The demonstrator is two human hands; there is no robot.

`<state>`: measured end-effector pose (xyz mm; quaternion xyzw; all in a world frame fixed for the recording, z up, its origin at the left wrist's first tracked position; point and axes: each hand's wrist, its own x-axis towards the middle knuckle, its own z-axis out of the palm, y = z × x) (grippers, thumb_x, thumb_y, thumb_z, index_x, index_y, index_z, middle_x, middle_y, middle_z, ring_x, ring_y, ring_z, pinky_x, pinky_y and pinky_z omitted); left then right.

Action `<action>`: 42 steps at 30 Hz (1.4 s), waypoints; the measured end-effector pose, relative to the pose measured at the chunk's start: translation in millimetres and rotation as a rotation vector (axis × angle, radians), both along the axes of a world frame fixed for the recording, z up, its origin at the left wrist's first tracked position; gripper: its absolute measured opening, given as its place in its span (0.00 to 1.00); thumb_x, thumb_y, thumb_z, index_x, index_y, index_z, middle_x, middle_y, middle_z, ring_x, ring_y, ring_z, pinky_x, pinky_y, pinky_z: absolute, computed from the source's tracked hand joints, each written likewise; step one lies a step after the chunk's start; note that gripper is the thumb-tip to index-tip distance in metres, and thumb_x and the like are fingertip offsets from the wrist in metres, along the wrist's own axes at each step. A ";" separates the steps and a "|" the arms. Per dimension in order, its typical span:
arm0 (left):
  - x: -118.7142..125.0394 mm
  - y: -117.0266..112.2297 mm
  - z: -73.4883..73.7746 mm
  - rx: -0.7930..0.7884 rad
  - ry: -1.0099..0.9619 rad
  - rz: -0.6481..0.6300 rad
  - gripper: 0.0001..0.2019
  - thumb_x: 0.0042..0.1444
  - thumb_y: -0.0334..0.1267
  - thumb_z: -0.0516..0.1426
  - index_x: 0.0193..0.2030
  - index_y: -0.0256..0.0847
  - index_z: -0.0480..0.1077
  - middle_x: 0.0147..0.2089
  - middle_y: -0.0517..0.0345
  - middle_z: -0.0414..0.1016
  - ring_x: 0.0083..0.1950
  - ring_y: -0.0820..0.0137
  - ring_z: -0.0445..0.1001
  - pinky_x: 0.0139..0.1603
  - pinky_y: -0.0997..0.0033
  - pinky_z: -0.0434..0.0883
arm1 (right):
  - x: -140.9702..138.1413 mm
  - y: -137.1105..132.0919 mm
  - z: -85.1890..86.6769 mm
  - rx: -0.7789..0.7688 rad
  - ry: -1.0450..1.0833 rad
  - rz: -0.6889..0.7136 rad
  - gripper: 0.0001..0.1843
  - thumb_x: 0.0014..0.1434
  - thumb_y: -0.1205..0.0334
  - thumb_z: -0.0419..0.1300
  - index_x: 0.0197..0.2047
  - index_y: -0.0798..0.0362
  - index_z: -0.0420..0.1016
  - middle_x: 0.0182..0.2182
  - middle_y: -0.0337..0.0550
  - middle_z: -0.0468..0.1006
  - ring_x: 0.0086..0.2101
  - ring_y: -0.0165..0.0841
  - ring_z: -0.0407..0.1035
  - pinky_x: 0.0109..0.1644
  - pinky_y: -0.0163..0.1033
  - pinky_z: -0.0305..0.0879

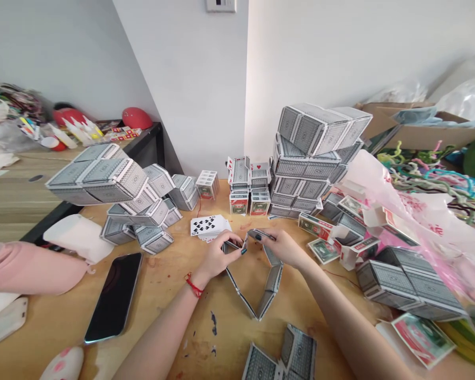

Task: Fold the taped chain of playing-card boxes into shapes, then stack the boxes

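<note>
My left hand (220,256) and my right hand (282,247) meet at the far side of a ring of joined playing cards (272,287) standing on edge on the table. The left fingers are closed on the far left part of the ring, by a corner. Opposite them, my right hand pinches cards at the far right corner, partly hidden by its fingers. Just beyond the left hand lies a loose pile of playing cards (206,226), a spade card face up on top. Nearest my body is a separate folded-card piece (298,351).
Stacked card blocks stand at the left (103,174) and tower at the right (301,163). A black-screened phone (114,298) lies left of my arm. Opened card boxes (324,250) and a card block (407,279) crowd the right, beside pink plastic (404,200).
</note>
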<state>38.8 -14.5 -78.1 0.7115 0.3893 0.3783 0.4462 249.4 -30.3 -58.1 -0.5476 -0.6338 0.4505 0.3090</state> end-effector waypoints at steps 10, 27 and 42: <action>0.9 2.7 -2.9 0.009 -0.051 0.036 0.06 0.50 0.38 0.60 0.33 0.38 0.74 0.34 0.54 0.76 0.38 0.67 0.73 0.43 0.68 0.68 | 1.2 6.4 -19.9 -0.186 0.444 -0.128 0.28 0.50 0.39 0.61 0.41 0.56 0.80 0.34 0.47 0.79 0.34 0.34 0.70 0.36 0.38 0.67; -10.7 15.3 37.0 -0.046 0.034 -0.057 0.04 0.47 0.30 0.60 0.32 0.38 0.75 0.36 0.54 0.75 0.39 0.68 0.72 0.44 0.68 0.67 | 20.7 11.0 -16.3 -0.316 0.464 -0.164 0.20 0.45 0.45 0.66 0.29 0.56 0.80 0.24 0.42 0.77 0.26 0.31 0.67 0.34 0.37 0.58; -12.9 13.9 41.1 -0.016 0.057 -0.119 0.04 0.47 0.31 0.61 0.31 0.40 0.77 0.34 0.55 0.76 0.38 0.67 0.73 0.43 0.66 0.67 | 19.3 9.2 -11.8 -0.311 0.441 -0.110 0.19 0.45 0.46 0.66 0.30 0.56 0.81 0.23 0.41 0.76 0.27 0.31 0.66 0.33 0.37 0.58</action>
